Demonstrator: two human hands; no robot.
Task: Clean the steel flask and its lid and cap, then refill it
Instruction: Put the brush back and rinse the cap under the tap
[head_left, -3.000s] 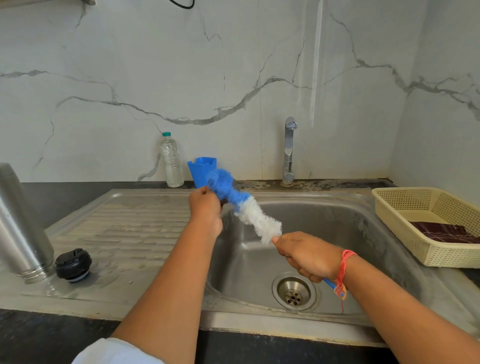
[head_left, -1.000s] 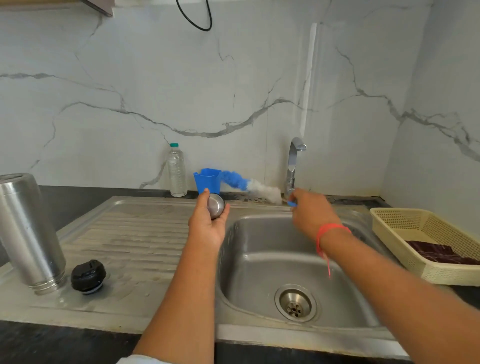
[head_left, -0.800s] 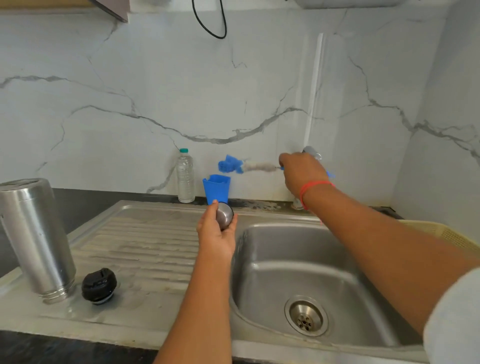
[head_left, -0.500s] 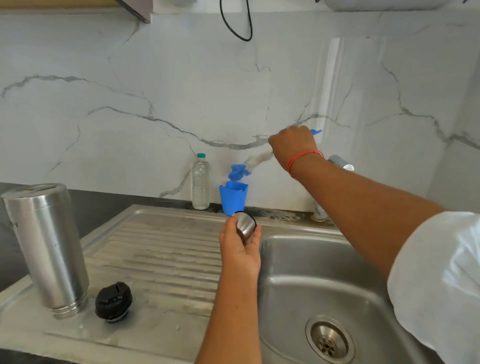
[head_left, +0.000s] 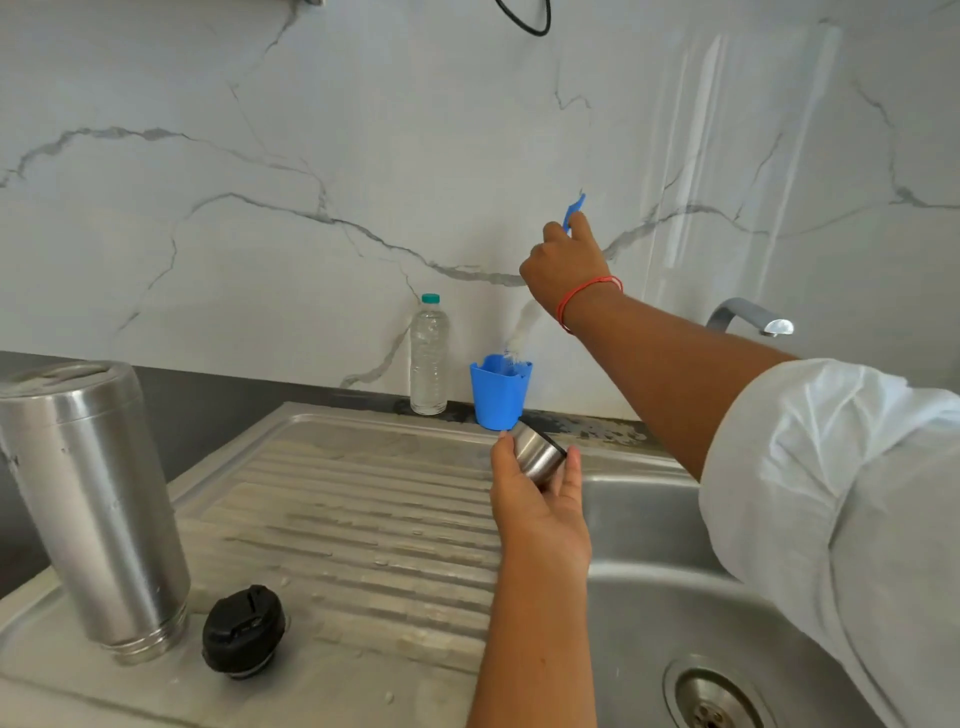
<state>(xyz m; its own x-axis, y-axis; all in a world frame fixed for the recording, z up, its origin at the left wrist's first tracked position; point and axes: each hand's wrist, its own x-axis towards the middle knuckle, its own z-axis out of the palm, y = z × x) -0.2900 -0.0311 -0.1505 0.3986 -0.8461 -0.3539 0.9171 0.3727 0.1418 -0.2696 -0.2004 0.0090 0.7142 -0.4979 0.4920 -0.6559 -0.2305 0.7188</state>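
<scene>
A smooth steel cap (head_left: 537, 454) is gripped between thumb and fingers of the left hand (head_left: 540, 514), rim tilted up-right. A brush (head_left: 524, 327) is clasped by its blue handle in the right hand (head_left: 563, 265), bristles down in the plastic cup (head_left: 500, 395) just beyond the left hand. Well left of both hands, the cylindrical steel flask (head_left: 98, 509) is stood upright, mouth down, beside the black lid (head_left: 243, 631).

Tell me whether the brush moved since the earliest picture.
Yes. The brush went from over the sink to the blue cup, head now dipping inside.
</scene>
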